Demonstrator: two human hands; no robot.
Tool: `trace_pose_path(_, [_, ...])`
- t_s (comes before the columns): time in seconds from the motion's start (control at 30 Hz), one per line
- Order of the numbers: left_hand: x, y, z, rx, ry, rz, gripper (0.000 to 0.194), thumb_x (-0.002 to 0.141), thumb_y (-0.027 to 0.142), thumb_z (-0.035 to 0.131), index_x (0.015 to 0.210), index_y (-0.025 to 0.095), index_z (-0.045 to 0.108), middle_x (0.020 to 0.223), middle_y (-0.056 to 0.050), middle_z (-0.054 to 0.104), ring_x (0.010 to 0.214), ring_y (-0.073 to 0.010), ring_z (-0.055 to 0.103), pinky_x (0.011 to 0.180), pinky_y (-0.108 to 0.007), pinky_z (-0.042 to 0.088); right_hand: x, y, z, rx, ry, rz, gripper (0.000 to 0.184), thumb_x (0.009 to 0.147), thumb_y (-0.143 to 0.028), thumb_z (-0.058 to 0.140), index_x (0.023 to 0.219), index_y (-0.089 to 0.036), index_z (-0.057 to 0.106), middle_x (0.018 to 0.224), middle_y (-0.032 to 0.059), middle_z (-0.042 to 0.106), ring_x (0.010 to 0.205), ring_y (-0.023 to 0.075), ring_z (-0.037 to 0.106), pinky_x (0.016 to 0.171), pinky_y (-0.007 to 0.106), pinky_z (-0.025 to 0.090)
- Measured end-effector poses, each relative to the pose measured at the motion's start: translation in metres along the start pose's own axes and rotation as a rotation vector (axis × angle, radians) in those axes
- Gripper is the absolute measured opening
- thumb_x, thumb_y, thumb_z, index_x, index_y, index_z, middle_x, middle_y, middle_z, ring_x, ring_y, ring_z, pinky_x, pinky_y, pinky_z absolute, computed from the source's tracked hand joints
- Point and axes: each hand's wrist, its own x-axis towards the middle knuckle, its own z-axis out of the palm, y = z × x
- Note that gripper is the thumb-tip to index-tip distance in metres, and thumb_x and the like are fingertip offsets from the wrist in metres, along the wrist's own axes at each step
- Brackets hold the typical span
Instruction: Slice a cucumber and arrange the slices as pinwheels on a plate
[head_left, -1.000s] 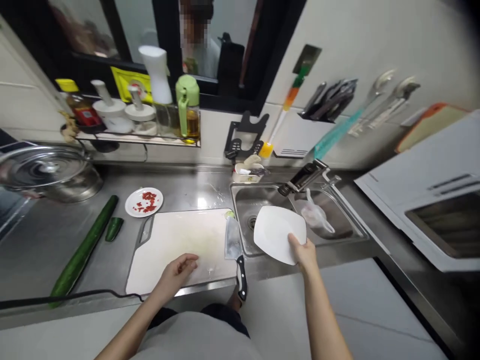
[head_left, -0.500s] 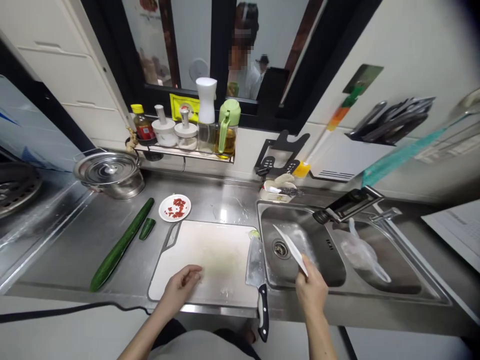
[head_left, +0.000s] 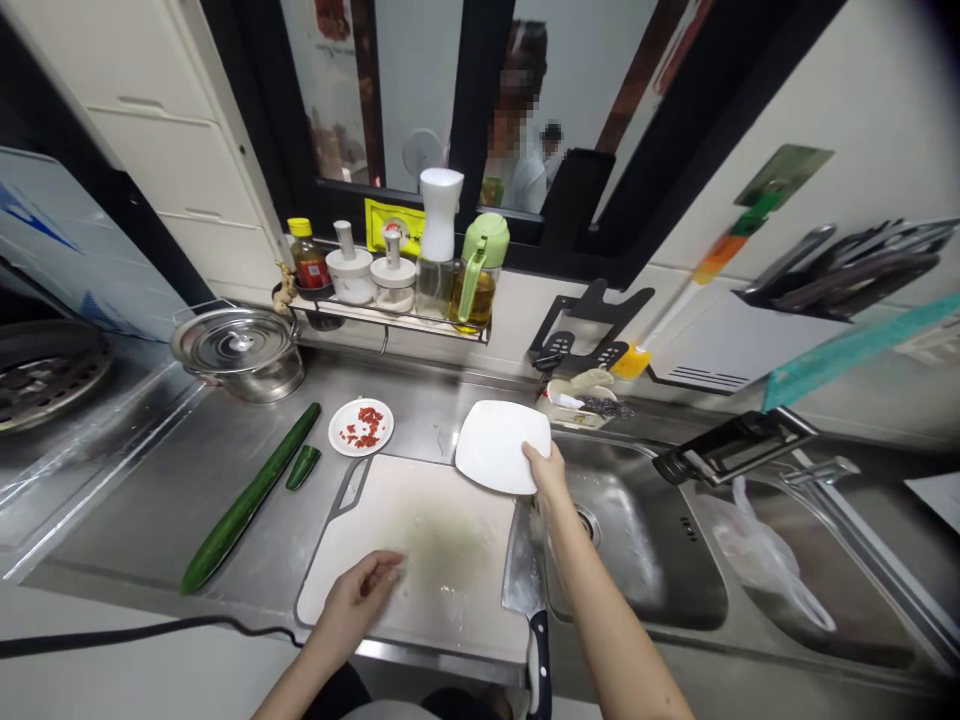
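My right hand grips a square white plate by its right edge, above the far right corner of the white cutting board. Over the board's left part hovers my left hand, fingers loosely curled and apart, with nothing in it. A cleaver with a black handle lies along the board's right side, handle toward me. Left of the board rest a long cucumber and a short cut piece of cucumber. Chopped red bits lie on a small white dish behind the board.
A double sink is on the right, with a tied plastic bag in its far basin. A lidded steel pot stands at the back left. The wall rack carries seasoning jars and an oil bottle. Knives fill a wall holder.
My right hand has carried the plate from over the sink left and away from me, and the plate now lies flatter. My left hand has hardly moved. The view has shifted slightly.
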Motion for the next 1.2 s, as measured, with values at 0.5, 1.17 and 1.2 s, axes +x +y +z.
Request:
trace_pose_path(0.5, [0.003, -0.024, -0.012, -0.043, -0.05, -0.061, 0.049, 0.077, 0.059, 0.062, 0.105, 0.02, 0.07, 0.103, -0.007, 0.072, 0.095, -0.0196, 0.064, 0.083, -0.026, 0.05, 0.028, 0.019, 0.061, -0.013, -0.129, 0.115, 0.04, 0.064, -0.014, 0.067, 0.104, -0.015, 0.064, 0.099, 0.008, 0.074, 0.078, 0.0178, 0.07, 0.062, 0.022, 0.055])
trace_pose_path(1.17, [-0.007, 0.007, 0.001, -0.026, 0.087, -0.002, 0.036, 0.082, 0.047, 0.057, 0.098, 0.018, 0.07, 0.073, -0.001, 0.059, 0.067, -0.0128, 0.049, 0.062, -0.024, 0.038, 0.059, -0.003, 0.047, -1.262, -0.393, -0.134, 0.065, 0.08, -0.061, 0.056, 0.106, -0.004, 0.068, 0.108, 0.0257, 0.068, 0.104, 0.0349, 0.065, 0.079, 0.038, 0.051])
trace_pose_path(1.2, [-0.008, 0.008, 0.0, -0.028, 0.089, -0.002, 0.036, 0.082, 0.047, 0.057, 0.098, 0.017, 0.069, 0.071, 0.0, 0.058, 0.066, -0.0125, 0.048, 0.062, -0.023, 0.037, 0.059, -0.006, 0.048, -1.296, -0.401, -0.122, 0.067, 0.08, -0.063, 0.056, 0.108, -0.003, 0.068, 0.11, 0.0264, 0.067, 0.104, 0.0356, 0.064, 0.079, 0.038, 0.05])
